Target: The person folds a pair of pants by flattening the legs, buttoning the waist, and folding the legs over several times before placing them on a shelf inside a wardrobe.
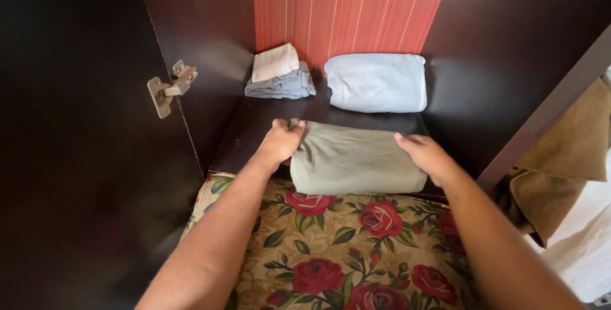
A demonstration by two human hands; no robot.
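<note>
Left hand (280, 142) clamps the left edge of the folded grey-green cloth (356, 159) and right hand (425, 154) lies flat, fingers open, on its right edge, cloth at frame centre on the dark shelf (254, 128), light blue towel (377, 82) and small white-on-grey stack (279, 73) behind, floral fabric (344, 253) below.

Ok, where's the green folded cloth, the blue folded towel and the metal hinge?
green folded cloth (356, 160), head view, middle of its top face
blue folded towel (377, 82), head view, middle of its top
metal hinge (170, 87), head view, its middle
</note>
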